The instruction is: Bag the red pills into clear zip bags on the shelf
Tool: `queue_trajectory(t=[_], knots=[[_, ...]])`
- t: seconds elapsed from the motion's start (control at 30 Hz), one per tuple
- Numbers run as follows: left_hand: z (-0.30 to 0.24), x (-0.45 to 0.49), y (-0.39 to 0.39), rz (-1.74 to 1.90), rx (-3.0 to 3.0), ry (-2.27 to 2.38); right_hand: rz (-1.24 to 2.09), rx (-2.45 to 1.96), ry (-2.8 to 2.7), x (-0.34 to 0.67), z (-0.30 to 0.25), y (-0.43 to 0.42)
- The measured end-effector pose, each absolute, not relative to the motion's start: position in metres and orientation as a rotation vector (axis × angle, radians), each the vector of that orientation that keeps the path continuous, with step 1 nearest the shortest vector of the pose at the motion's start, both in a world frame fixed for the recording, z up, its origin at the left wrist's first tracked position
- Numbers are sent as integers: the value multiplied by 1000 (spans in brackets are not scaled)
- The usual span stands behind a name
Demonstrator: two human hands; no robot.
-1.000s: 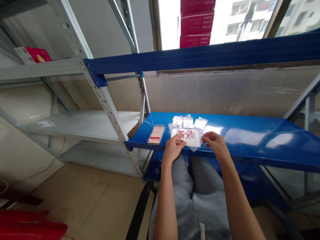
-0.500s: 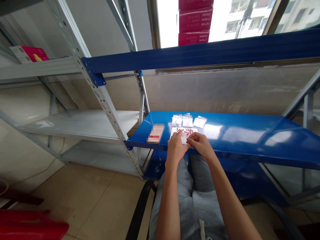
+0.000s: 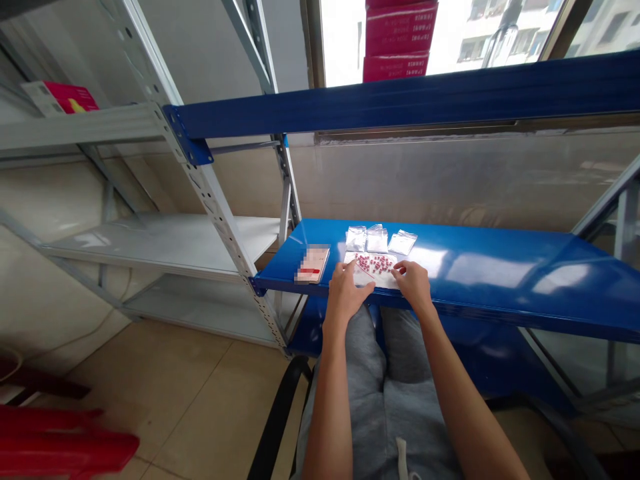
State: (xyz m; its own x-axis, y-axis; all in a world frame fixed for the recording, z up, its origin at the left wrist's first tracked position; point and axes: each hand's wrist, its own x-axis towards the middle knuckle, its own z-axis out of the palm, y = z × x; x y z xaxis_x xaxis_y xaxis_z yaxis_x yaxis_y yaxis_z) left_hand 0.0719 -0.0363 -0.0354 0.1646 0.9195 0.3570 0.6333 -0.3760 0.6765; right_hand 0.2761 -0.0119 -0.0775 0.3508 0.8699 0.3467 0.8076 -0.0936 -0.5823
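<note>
Many small red beads [image 3: 379, 263] lie scattered on a white sheet [image 3: 389, 282] near the front edge of the blue shelf. My left hand [image 3: 345, 290] is at the sheet's left side, holding a small clear zip bag [image 3: 365, 270] whose thin red seal line runs slantwise between forefinger and thumb. At the right side of the beads is my right hand [image 3: 414, 281], its fingertips pinched together; anything between them is too small to make out. Behind the sheet lie small clear bags with whitish contents [image 3: 377, 238], one of them set apart to the right [image 3: 403, 242].
A phone-like flat item [image 3: 313, 265], partly pixelated, lies left of the sheet. A blue crossbeam [image 3: 350, 109] spans above the blue shelf [image 3: 480, 267]. Grey racks [image 3: 175, 243] stand at left. Red boxes [image 3: 400, 33] are stacked by the window, and a chair armrest [image 3: 283, 413] is beside my leg.
My hands were close together over the sheet and have parted. The right hand moved right to the beads; the left shifted slightly left with the zip bag. More beads now show.
</note>
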Motion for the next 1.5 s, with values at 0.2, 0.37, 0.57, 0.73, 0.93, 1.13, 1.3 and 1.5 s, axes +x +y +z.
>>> queue_trajectory(t=[0.2, 0.37, 0.57, 0.73, 0.93, 1.13, 1.3, 1.5], knots=[[-35, 71, -38, 1004, 2079, 1481, 34, -2054, -1529, 264, -76, -5], [-34, 70, -39, 988, 2084, 1481, 35, -2100, -1557, 261, -74, -1], [-38, 69, -37, 1010, 2075, 1426, 142, -1932, -1479, 265, -68, -5], [-39, 71, -37, 1013, 2074, 1339, 602, -1456, -1487, 264, -51, -20], [-40, 73, -34, 1091, 2082, 1209, 751, -1317, -1663, 254, -35, -31], [-41, 69, -34, 1061, 2077, 1255, 495, -1542, -1631, 261, -44, -19], [-41, 65, -35, 1048, 2060, 1309, 190, -1789, -1658, 260, -62, -7], [-38, 64, -37, 1036, 2056, 1326, 78, -1888, -1721, 255, -71, -1]])
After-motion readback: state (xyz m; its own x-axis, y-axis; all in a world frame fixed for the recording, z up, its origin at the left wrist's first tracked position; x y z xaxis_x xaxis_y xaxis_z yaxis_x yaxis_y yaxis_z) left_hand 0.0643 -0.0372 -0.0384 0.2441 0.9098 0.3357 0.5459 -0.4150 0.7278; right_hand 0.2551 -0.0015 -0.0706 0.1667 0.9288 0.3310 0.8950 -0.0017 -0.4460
